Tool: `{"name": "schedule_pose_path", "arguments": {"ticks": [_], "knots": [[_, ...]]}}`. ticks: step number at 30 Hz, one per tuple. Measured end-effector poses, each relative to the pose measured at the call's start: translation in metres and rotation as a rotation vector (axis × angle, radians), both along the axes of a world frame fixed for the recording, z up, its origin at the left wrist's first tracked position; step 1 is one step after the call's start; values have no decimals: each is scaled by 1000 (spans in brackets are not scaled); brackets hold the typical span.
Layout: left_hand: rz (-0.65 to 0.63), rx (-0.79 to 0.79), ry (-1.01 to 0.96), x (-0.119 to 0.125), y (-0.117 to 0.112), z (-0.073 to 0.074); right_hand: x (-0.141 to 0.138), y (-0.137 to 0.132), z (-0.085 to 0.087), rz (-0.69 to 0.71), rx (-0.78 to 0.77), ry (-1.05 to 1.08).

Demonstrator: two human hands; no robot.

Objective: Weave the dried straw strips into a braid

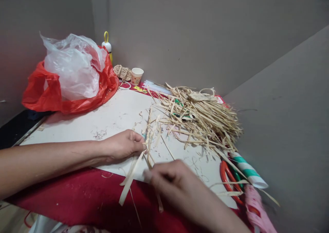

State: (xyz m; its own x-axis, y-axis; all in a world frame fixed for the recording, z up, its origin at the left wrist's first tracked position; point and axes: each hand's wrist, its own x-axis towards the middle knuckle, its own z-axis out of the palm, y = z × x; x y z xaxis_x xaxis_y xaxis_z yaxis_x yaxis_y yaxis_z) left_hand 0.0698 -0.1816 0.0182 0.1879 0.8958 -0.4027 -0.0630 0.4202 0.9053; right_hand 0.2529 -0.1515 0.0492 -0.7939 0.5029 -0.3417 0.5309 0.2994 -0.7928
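Note:
My left hand (123,145) rests on the white board (113,114), its fingers pinched on a few pale straw strips (146,142) that run from the board toward the table's front edge. My right hand (171,178) sits just in front, blurred, with its fingers curled around the lower ends of the same strips. One flat strip (128,183) hangs down over the red cloth (84,195). A big heap of loose straw strips (203,118) lies to the right of both hands.
A red and clear plastic bag (70,75) stands at the back left. A small woven basket (122,72), a paper cup (136,76) and a yellow-looped bottle (107,45) stand by the wall. Red-handled scissors (227,179), a green-striped roll (248,169) and something pink (257,209) lie at the right.

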Motion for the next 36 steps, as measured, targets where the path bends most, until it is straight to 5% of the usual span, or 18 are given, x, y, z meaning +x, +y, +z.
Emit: {"name": "schedule_pose_path", "arguments": {"ticks": [3,9,16,24,32,36], "knots": [[-41,11,-24,-3,0,3,0,23,-7,-380,-15,211],[-122,136,43,-6,2,-5,-15,29,-41,-209,-539,279],[-237,266,306,-13,3,-8,-19,29,-48,-239,-940,311],[-327,360,536,-10,-2,10,-27,20,-52,-446,-810,322],[-354,-61,299,1,-15,20,-31,10,-55,-510,-779,391],[-251,-59,223,10,-19,9,-29,8,-52,-475,-864,402]]}}
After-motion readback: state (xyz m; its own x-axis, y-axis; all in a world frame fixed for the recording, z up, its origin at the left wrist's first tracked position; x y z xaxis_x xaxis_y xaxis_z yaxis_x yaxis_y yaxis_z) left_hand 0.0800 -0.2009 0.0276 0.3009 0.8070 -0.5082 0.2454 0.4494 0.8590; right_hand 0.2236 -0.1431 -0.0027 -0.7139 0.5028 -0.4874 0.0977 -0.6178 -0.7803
